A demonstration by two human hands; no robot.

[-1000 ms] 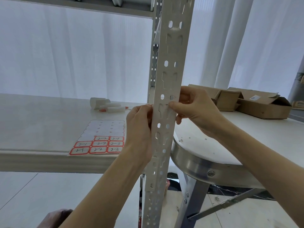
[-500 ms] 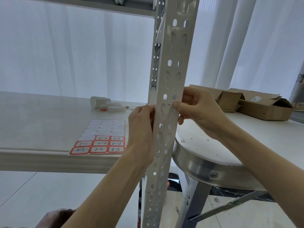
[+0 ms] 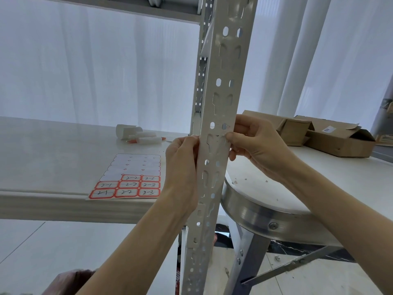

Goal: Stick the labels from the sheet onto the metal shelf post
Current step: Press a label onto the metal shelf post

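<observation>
Both hands grip the metal shelf post at mid-height. The left hand curls round its left edge, and the right hand pinches its right edge between thumb and fingers. Any label beneath them is hidden. Behind, the label sheet lies flat at the table's front edge, with eight red-bordered labels in its near rows. Cardboard boxes sit farther right.

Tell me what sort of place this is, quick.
Probably a storeroom or workroom being set up: a perforated metal shelf post stands in front, opened cardboard boxes lie at right, and a partly used label sheet lies on the table.
</observation>
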